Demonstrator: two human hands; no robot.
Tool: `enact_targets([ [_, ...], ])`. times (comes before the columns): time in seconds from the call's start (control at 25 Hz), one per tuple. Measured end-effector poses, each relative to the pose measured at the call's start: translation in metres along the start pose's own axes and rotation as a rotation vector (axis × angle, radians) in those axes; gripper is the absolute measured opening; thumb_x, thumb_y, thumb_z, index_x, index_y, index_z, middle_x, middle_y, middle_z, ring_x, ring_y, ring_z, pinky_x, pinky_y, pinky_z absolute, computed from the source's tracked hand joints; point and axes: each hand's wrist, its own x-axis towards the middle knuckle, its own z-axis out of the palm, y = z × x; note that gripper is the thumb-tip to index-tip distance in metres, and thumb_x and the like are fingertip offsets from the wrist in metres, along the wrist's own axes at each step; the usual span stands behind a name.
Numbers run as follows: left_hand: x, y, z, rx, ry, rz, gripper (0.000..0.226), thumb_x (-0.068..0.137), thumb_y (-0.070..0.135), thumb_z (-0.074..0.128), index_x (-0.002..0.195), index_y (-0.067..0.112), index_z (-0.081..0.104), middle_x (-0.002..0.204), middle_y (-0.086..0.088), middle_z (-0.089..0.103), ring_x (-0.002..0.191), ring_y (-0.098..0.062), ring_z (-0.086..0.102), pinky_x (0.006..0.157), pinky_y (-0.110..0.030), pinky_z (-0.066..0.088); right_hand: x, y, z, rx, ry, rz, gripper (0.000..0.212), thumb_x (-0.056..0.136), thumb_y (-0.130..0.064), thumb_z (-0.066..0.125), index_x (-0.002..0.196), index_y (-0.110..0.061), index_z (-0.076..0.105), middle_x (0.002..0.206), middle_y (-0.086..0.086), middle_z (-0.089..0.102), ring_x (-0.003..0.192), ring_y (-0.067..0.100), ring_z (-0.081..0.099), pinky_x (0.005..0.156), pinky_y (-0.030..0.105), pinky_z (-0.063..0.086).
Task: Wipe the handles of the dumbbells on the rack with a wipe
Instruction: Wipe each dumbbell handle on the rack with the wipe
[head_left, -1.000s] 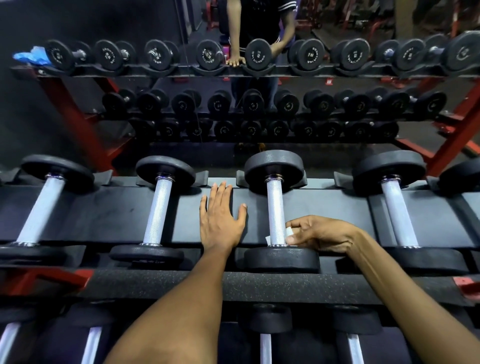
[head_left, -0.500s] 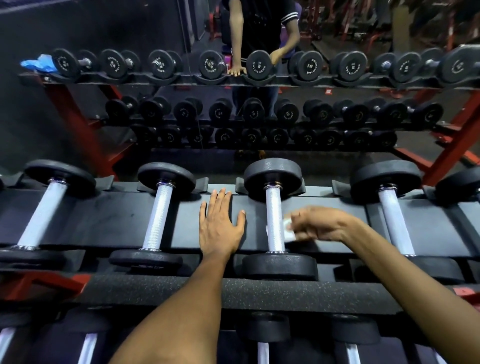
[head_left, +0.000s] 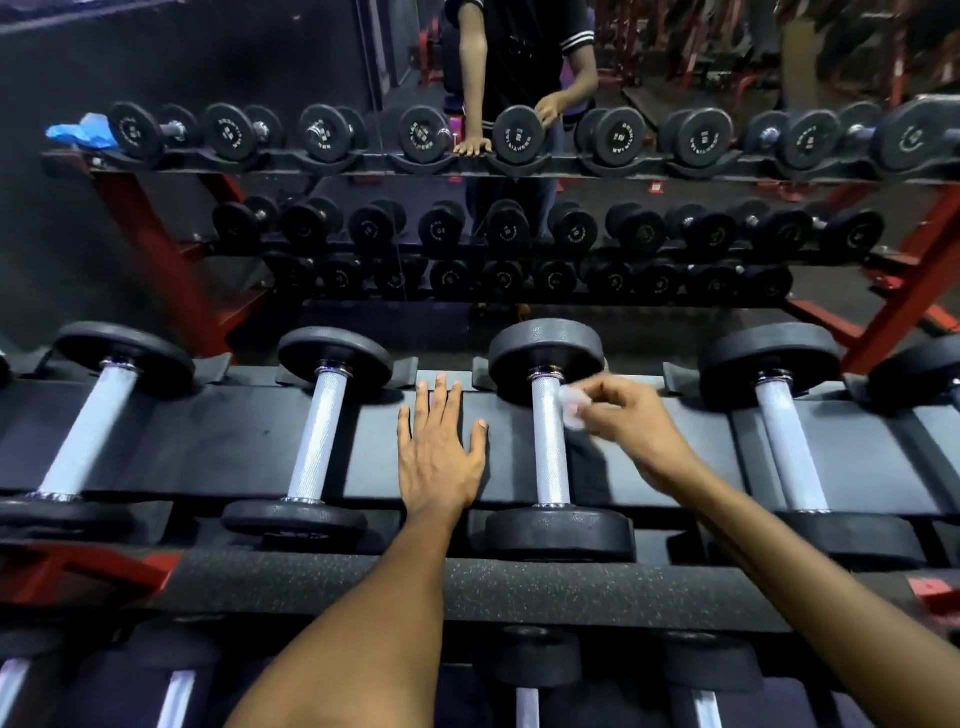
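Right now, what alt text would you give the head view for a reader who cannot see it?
A person's right hand presses a small white wipe against the upper end of a dumbbell handle on a black rack, while the left hand rests flat on the rack beside it. More dumbbells lie either side, and a mirror behind reflects the rack and the person.
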Motion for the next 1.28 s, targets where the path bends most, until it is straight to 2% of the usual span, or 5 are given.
enact_targets([
  [0.52,0.002,-0.003,0.001,-0.023,0.029,0.004,0.061,0.099,0.045,0.035,0.153,0.022,0.023,0.162,0.003,0.014,0.149,-0.011,-0.003,0.12,-0.032,-0.009,-0.032,-0.004,0.004,-0.608,-0.382,0.053,0.014,0.076,-0.009,0.075,0.074,-0.022,0.069,0.068,-0.004,0.067,0.062,0.002,0.058,0.066,0.018,0.045],
  [0.72,0.001,-0.001,0.003,-0.029,0.024,-0.006,0.061,0.098,0.045,0.035,0.153,0.023,0.022,0.162,0.005,0.014,0.149,-0.01,-0.003,0.121,-0.033,-0.007,0.014,-0.006,0.016,-0.744,0.138,-0.325,0.014,0.084,-0.007,0.063,0.094,-0.01,0.072,0.088,0.006,0.06,0.083,0.019,0.058,0.078,0.028,0.045],
  [0.92,0.003,-0.003,0.005,-0.044,0.037,-0.005,0.061,0.098,0.045,0.036,0.153,0.023,0.025,0.161,0.005,0.015,0.149,-0.009,-0.002,0.121,-0.032,-0.007,-0.017,-0.012,-0.004,-1.081,-0.654,-0.498,0.022,0.081,0.0,0.063,0.1,-0.007,0.071,0.091,0.01,0.062,0.081,0.023,0.062,0.069,0.009,0.036],
  [1.12,-0.001,-0.001,0.004,-0.05,0.043,-0.007,0.06,0.097,0.045,0.037,0.152,0.023,0.027,0.161,0.005,0.017,0.149,-0.009,-0.001,0.121,-0.031,-0.007,0.018,-0.019,-0.003,-1.168,-0.217,-0.727,0.041,0.074,0.007,0.066,0.113,-0.008,0.066,0.088,0.01,0.056,0.074,0.022,0.057,0.066,0.021,0.038],
  [1.28,0.003,-0.002,0.005,-0.054,0.06,-0.004,0.06,0.097,0.044,0.039,0.152,0.022,0.028,0.161,0.005,0.018,0.149,-0.008,0.001,0.12,-0.03,-0.008,-0.013,0.005,-0.018,-1.143,-0.702,-0.963,0.035,0.102,-0.019,0.031,0.119,-0.004,0.059,0.121,0.015,0.06,0.11,0.022,0.054,0.099,0.022,0.04],
])
